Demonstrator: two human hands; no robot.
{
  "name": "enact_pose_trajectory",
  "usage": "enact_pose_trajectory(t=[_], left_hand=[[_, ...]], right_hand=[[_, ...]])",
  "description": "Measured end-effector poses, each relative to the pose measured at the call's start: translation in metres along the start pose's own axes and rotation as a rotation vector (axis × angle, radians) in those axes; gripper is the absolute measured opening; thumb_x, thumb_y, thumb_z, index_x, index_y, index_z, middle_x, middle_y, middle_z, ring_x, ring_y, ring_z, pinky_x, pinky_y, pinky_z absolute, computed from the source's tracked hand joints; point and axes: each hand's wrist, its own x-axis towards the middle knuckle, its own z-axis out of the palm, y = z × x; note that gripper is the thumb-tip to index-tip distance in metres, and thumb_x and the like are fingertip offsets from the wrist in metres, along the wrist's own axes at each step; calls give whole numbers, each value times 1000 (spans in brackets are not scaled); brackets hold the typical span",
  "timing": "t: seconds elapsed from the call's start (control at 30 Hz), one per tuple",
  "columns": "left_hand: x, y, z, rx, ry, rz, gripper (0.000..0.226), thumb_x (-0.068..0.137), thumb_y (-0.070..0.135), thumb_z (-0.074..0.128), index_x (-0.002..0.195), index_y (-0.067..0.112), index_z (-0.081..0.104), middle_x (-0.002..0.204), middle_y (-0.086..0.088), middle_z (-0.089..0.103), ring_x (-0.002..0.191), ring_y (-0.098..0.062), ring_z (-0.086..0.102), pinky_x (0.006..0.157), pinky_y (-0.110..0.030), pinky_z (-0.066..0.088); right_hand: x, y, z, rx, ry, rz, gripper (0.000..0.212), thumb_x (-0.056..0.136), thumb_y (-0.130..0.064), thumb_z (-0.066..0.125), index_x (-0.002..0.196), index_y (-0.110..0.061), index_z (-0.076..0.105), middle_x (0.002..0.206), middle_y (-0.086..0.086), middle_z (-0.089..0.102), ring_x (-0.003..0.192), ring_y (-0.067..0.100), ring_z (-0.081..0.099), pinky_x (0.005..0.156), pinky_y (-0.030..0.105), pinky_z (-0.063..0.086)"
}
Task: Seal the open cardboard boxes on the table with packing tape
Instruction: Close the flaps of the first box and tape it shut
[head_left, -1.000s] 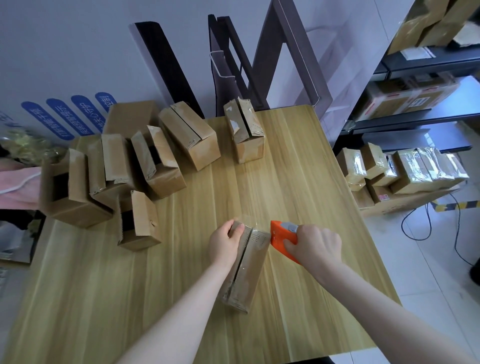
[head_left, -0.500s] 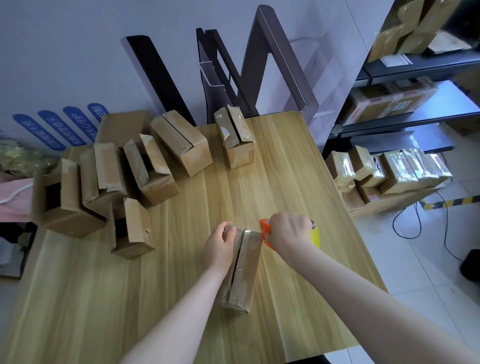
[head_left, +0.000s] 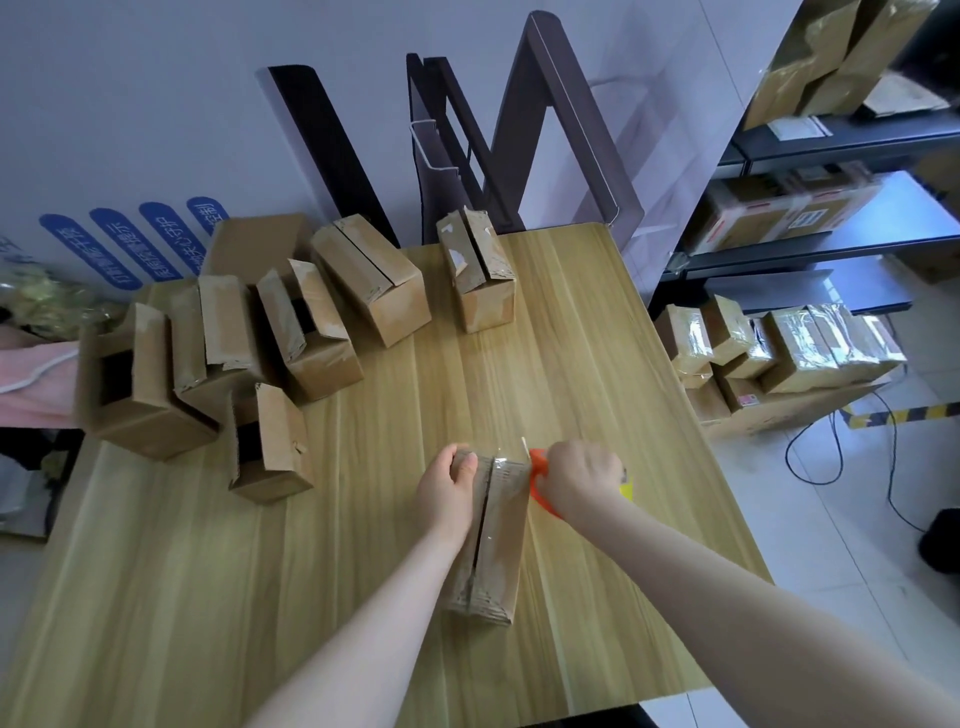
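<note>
Single head-worn, wide-angle view — we look forward and steeply down onto the worktop (head_left: 363, 519) from close above, forearms entering at the lower edge; the wall (head_left: 156, 104) lies ahead, shelving (head_left: 831, 244) and floor (head_left: 831, 519) to our right.

Table (head_left: 363, 519): pale wood-grain top, smooth, slight sheen. Box (head_left: 493, 530) near the table's front edge: brown matt cardboard, glossy clear tape along its top seam, corrugated edge showing at the near end. Dispenser (head_left: 540, 480) just right of that box: glossy orange plastic. Boxes (head_left: 374, 280) at the table's far left: same matt cardboard, scuffed, patches of old torn tape. Parcels (head_left: 810, 343) on the floor right of the table: cardboard wrapped in shiny, crinkled clear film. Shelves (head_left: 831, 244) behind them: dark matt metal. Floor (head_left: 831, 545): pale glossy tile.
</note>
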Motion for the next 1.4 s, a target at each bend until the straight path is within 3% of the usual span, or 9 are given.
enact_pose_trajectory(t=[0.1,0.37,0.6,0.7,0.8,0.97,1.1,1.23,1.4], left_hand=[[-6,0,2,-25,14,-16,36,97,31,53,128,14,57,127,2,61,120,-15,54,94,-19,35],[-9,-3,6,-278,179,-189,17,91,30,62,97,14,64,89,7,64,88,-17,61,74,-23,41],[-30,-14,16,-220,278,-244,35,84,47,66,80,13,57,78,4,64,75,-16,61,70,-31,48],[-30,-14,15,-203,237,-249,34,83,47,68,85,15,58,81,7,65,77,-15,61,71,-30,45],[-24,-13,6,-220,177,-226,41,84,43,69,113,17,57,100,5,67,90,-12,62,79,-27,46],[0,-3,-11,-6,236,101,43,91,35,62,131,21,52,123,8,58,115,-10,54,96,-29,45],[33,21,-12,317,109,339,32,95,36,53,124,23,59,125,6,58,119,-15,49,95,-30,44],[57,29,-6,575,-53,314,31,97,45,45,108,23,64,116,4,62,109,-20,54,84,-35,47],[67,26,0,424,-203,267,31,100,37,40,84,14,55,88,0,59,85,-23,55,69,-35,45]], right_hand=[[-5,15,27,128,-107,71,23,92,-35,49,93,-20,65,98,3,69,97,27,66,71,28,43],[9,52,10,307,86,181,43,87,-59,50,81,-18,63,76,0,66,74,24,66,62,27,47],[-1,41,-12,777,259,186,51,88,-56,54,67,-10,61,61,3,61,59,22,59,51,27,36],[-5,33,-6,866,262,199,48,89,-53,56,69,-10,62,61,4,61,58,21,58,50,28,37],[-3,30,-7,840,257,197,46,88,-54,56,66,-13,60,60,2,60,59,21,59,49,27,35],[-2,29,-5,832,262,189,45,88,-54,56,66,-15,59,60,1,60,60,22,60,51,27,36],[-4,27,-3,832,260,200,42,88,-54,55,70,-16,61,63,0,62,62,21,61,51,27,36],[-5,26,-3,840,249,195,42,88,-54,55,72,-17,62,65,0,64,63,21,62,52,27,39],[-3,29,-3,886,246,185,43,89,-53,56,73,-14,64,67,4,66,64,23,65,55,31,46]])
